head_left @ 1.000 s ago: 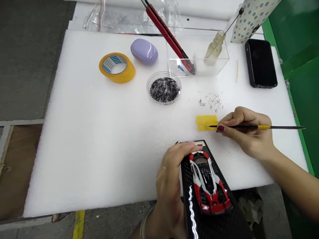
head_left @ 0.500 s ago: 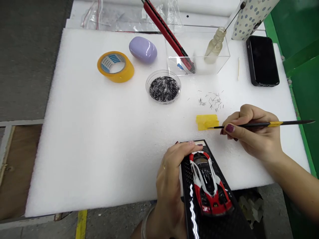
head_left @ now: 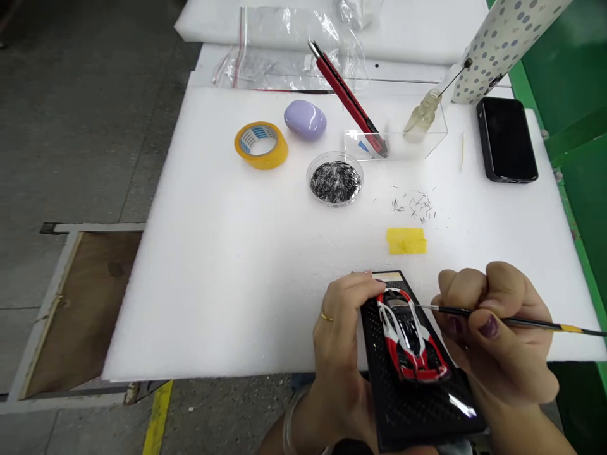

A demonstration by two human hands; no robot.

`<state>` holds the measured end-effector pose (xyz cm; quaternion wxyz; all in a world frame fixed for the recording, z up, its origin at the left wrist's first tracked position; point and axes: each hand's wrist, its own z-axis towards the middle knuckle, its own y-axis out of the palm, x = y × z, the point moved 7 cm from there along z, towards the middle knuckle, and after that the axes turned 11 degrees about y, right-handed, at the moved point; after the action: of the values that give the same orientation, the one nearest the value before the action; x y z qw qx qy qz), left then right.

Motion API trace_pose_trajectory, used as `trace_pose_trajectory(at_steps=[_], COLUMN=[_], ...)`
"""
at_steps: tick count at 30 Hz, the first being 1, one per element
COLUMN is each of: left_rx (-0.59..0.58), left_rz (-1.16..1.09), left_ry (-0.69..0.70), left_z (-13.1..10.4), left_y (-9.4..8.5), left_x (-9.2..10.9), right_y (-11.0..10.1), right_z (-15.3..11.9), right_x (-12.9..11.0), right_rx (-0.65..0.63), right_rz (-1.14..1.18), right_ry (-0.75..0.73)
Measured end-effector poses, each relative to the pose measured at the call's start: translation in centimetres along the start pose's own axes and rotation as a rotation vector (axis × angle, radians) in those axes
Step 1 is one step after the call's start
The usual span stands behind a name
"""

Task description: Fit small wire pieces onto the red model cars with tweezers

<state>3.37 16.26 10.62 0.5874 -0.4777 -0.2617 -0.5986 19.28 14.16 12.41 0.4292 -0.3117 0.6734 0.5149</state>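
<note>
"Hands first: how are they set?"

"Left hand (head_left: 337, 322) curls around the left side of the black base (head_left: 393, 417), pinching its edge; right hand (head_left: 502, 328) pinches the thin brush (head_left: 526, 323) between thumb and fingers."

"What's beneath and around them?"

"White foam board (head_left: 227, 284), largest. Toward its far edge stands the clear box (head_left: 403, 148), with a red cutter (head_left: 348, 98) and a small bottle (head_left: 427, 110) leaning in it; the black device (head_left: 507, 139) lies to its right."

"And the car?"

"Red-and-white model car (head_left: 412, 341), on the base. The brush tip is at its front right side; I can't tell if they touch."

"Anything smaller?"

"Yellow tape roll (head_left: 279, 155), round dish (head_left: 336, 204) of black slivers, yellow patch (head_left: 406, 241), then loose slivers (head_left: 420, 205) just beyond it."
</note>
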Motion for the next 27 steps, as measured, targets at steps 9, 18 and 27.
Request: trace_pose_trajectory(at_steps=[9, 18, 27], left_rx=[0.006, 0.005, 0.022], left_rz=[-0.030, -0.054, -0.038], left_ry=[0.010, -0.049, 0.009], left_z=[-0.36, -0.74, -0.39], left_y=[-0.09, -0.03, -0.16], left_x=[-0.61, -0.65, -0.60], right_y=[0.04, 0.03, -0.30], right_z=[-0.42, -0.76, -0.93], right_x=[0.15, 0.49, 0.96], right_rx=[-0.032, -0.048, 0.010], right_rz=[-0.057, -0.065, -0.107], right_ry=[-0.007, 0.003, 0.065])
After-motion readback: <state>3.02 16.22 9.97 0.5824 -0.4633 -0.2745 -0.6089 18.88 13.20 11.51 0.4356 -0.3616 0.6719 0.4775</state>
